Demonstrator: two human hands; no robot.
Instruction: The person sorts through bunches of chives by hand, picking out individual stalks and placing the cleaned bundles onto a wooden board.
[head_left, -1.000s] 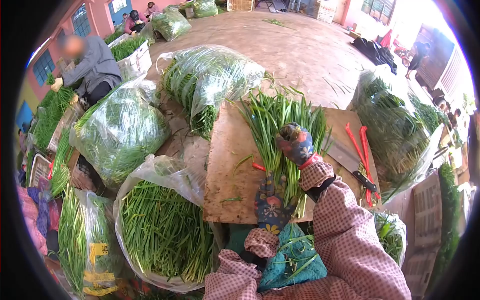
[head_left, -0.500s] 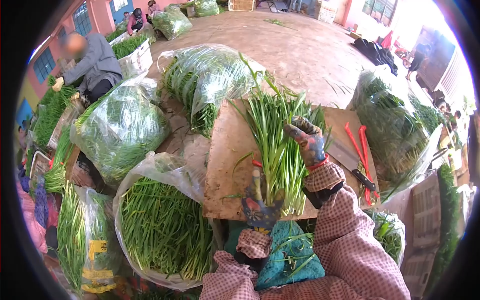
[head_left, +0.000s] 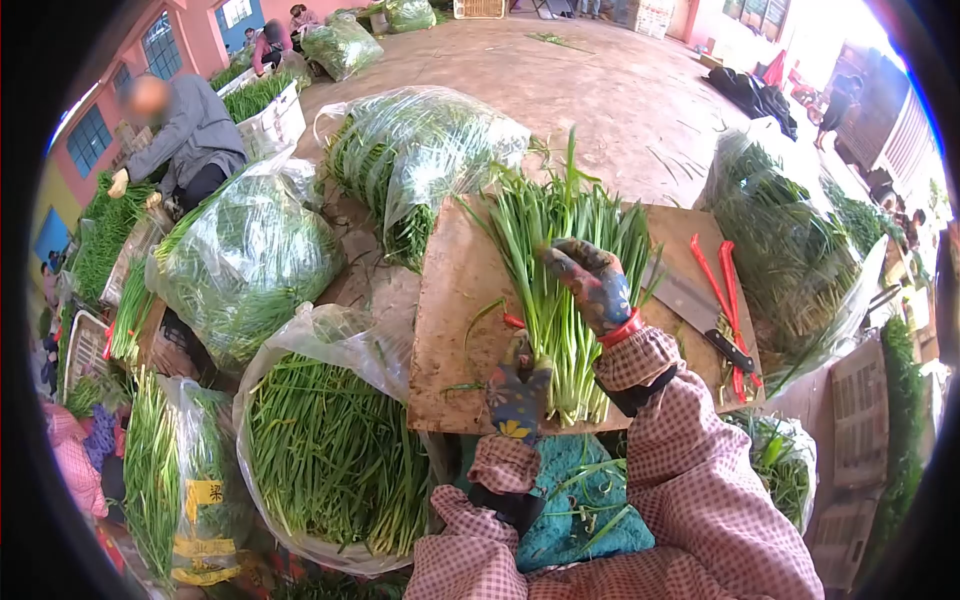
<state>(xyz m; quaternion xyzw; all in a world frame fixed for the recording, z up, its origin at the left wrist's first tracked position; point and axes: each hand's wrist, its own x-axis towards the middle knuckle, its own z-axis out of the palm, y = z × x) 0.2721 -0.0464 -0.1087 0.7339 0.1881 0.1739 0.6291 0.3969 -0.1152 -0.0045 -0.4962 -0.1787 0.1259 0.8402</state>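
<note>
A loose bundle of long green leafy stalks (head_left: 560, 300) lies on a wooden board (head_left: 455, 300), pale ends toward me. My right hand (head_left: 595, 285), in a flowered glove, rests over the upper right of the bundle with its fingers curled round stalks. At the pale ends, on the lower left, my left hand (head_left: 518, 390) is gloved too, with fingers against the stalks; part of them is hidden. Right of the bundle lie a knife (head_left: 700, 315) with a black handle and red ties (head_left: 728, 300).
Plastic bags of greens stand left (head_left: 245, 260), behind (head_left: 425, 150) and right (head_left: 790, 230) of the board. An open bag (head_left: 335, 450) is at lower left. A co-worker in grey (head_left: 195, 130) bends over greens at upper left.
My right hand has shifted slightly left over the stalks. My left hand has turned and its fingers have drawn together. The leafy tops have spread differently. The co-worker's hand has moved slightly.
</note>
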